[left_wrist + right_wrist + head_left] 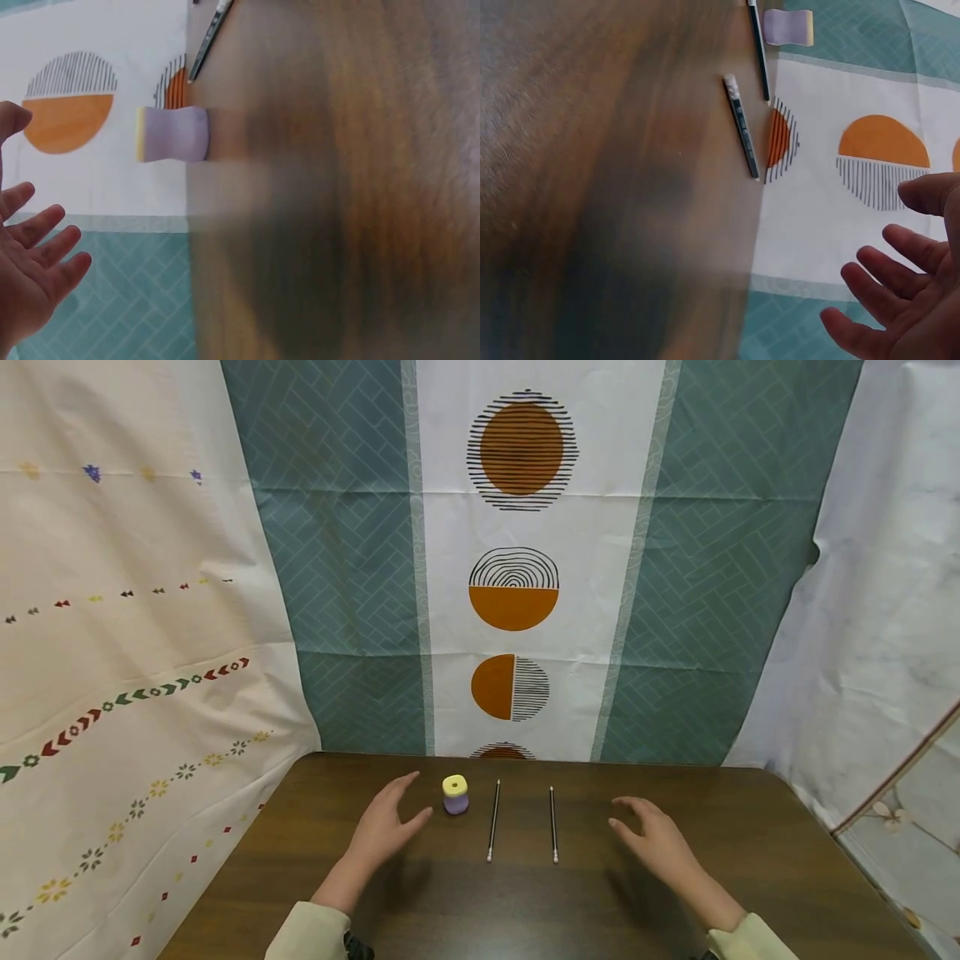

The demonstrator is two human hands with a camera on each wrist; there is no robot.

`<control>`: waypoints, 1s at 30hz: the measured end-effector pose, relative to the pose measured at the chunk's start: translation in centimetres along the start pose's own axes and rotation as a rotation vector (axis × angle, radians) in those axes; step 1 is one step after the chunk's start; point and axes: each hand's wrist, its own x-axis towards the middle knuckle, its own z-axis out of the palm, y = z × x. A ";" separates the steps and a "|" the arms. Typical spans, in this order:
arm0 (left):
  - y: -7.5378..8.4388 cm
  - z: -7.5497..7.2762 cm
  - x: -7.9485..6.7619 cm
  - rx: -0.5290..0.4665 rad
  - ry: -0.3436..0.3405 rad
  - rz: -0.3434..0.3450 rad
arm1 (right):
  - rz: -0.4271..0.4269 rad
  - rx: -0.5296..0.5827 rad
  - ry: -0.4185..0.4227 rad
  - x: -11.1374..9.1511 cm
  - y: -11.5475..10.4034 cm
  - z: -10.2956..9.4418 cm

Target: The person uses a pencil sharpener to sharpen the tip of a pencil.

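Two dark pencils lie on the brown table, apart and pointing away from me, white eraser ends nearer: a left pencil [494, 822] and a right pencil [553, 827]. Left of them stands a small purple, waisted block [455, 804] with a yellow top that has a dark hole in it. My left hand [381, 831] hovers to the left of this block, fingers spread, touching nothing. To the right of the pencils my right hand [654, 839] is held above the table, its fingers relaxed and parted. The right wrist view also has the eraser-tipped pencil [741, 127] and purple block [787, 28].
The dark wooden table [517, 910] ends at a back edge against a hanging green and white cloth [345, 568] with orange circles. A patterned cream cloth [150, 635] hangs at the left, a pale cloth [862, 635] at the right.
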 end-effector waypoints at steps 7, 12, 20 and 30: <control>-0.7 1.1 -0.1 -0.088 -0.011 -0.062 | 0.164 0.187 -0.093 0.1 0.4 0.8; -0.9 1.6 -0.1 -0.142 -0.031 -0.122 | 0.274 0.393 -0.155 0.4 0.2 1.3; -1.1 2.5 0.6 -0.226 -0.037 -0.156 | 0.376 0.587 -0.211 1.0 0.4 2.7; -1.2 3.6 1.4 -0.246 -0.047 -0.184 | 0.404 0.677 -0.246 1.6 0.4 4.1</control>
